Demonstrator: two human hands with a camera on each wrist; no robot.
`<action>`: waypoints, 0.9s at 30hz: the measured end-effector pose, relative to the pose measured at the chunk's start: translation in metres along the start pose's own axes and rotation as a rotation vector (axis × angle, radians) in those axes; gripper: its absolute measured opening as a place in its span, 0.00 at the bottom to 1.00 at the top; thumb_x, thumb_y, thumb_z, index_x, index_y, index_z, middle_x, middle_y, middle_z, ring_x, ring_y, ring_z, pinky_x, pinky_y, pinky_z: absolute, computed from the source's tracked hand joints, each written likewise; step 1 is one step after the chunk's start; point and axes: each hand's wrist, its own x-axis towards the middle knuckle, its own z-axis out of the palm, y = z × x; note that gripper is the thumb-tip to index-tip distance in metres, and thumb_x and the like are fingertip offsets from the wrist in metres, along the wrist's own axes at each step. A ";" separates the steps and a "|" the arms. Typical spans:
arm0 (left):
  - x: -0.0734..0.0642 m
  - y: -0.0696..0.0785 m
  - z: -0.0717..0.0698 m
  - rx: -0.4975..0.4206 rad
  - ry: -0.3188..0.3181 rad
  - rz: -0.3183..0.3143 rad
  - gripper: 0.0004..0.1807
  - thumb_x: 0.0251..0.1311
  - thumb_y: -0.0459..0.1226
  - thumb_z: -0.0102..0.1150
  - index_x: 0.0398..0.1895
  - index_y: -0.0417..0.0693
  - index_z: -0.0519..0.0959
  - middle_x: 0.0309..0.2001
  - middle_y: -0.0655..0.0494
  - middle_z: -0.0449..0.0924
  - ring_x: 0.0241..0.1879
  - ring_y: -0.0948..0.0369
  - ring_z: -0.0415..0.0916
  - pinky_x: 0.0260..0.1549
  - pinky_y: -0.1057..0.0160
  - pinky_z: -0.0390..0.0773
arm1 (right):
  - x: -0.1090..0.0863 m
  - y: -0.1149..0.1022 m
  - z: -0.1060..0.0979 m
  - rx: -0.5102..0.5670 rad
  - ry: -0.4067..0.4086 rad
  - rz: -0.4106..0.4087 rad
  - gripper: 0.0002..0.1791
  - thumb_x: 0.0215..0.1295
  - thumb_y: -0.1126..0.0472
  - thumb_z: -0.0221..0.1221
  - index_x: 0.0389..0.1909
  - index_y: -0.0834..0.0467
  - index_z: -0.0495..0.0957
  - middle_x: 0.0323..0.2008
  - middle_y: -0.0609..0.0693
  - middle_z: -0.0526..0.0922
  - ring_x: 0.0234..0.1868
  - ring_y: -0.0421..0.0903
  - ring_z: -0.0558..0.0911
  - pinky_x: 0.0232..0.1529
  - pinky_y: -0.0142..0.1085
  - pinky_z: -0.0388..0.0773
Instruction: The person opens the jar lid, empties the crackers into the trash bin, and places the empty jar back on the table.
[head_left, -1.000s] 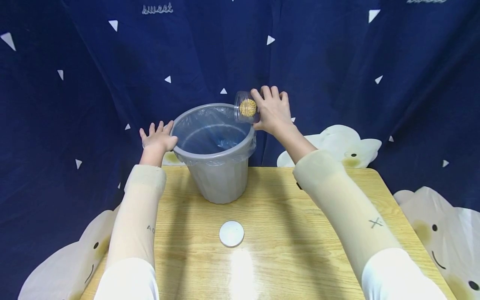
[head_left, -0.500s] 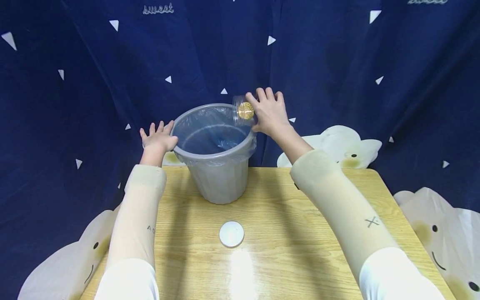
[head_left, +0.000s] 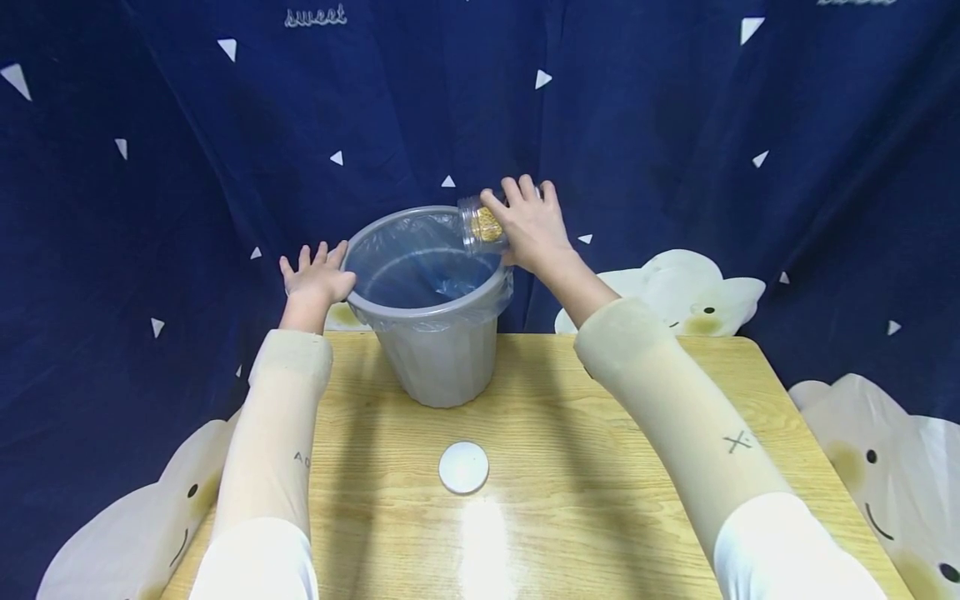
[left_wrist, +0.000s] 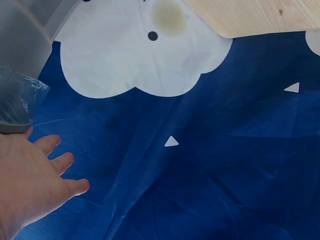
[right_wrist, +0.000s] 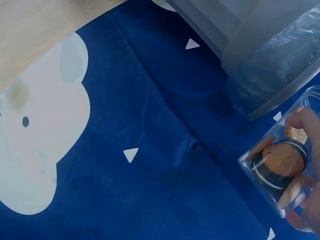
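Note:
In the head view, a grey trash can (head_left: 438,362) lined with a clear plastic bag stands near the table's far edge. My left hand (head_left: 313,277) rests at the left of its rim, fingers spread and straight. My right hand (head_left: 536,229) grips a clear jar (head_left: 469,232) lying on its side, lidless mouth over the right part of the opening. A yellow bumpy item (head_left: 489,223) shows inside. The right wrist view shows an orange-brown piece with a black band (right_wrist: 282,161) near the jar's bottom. The right palm hides part of the jar.
A round white lid (head_left: 462,467) lies on the wooden table (head_left: 405,533) in front of the trash can. A dark blue curtain (head_left: 637,125) with white triangles and cloud shapes hangs behind and at both sides.
My right hand has moved a little left, bringing the jar's mouth farther over the trash can and tipping it slightly down. My left hand has stayed put.

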 end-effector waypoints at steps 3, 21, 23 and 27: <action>0.000 0.000 0.000 0.002 0.002 0.000 0.37 0.59 0.43 0.34 0.72 0.49 0.41 0.71 0.38 0.35 0.68 0.39 0.26 0.59 0.36 0.24 | 0.001 -0.001 -0.001 0.001 -0.010 -0.004 0.48 0.38 0.48 0.73 0.60 0.49 0.55 0.60 0.58 0.59 0.60 0.58 0.58 0.59 0.55 0.55; 0.000 0.000 0.000 0.005 0.000 0.001 0.37 0.59 0.43 0.34 0.72 0.49 0.41 0.71 0.38 0.35 0.68 0.39 0.26 0.59 0.35 0.25 | 0.002 -0.009 0.000 -0.028 0.009 -0.055 0.47 0.38 0.53 0.73 0.60 0.48 0.57 0.60 0.58 0.59 0.60 0.58 0.58 0.60 0.53 0.53; 0.000 -0.001 0.000 0.004 0.000 0.001 0.37 0.59 0.43 0.34 0.72 0.49 0.41 0.71 0.38 0.35 0.68 0.39 0.26 0.59 0.35 0.25 | 0.002 -0.010 0.000 -0.031 0.006 -0.058 0.47 0.39 0.54 0.73 0.61 0.48 0.57 0.60 0.58 0.59 0.61 0.58 0.57 0.61 0.54 0.52; 0.000 -0.001 0.000 0.004 -0.002 0.000 0.37 0.59 0.43 0.34 0.72 0.49 0.41 0.71 0.38 0.35 0.68 0.39 0.26 0.59 0.35 0.24 | 0.003 -0.011 0.001 -0.043 0.010 -0.059 0.46 0.41 0.57 0.72 0.61 0.48 0.56 0.61 0.59 0.59 0.62 0.58 0.56 0.62 0.53 0.50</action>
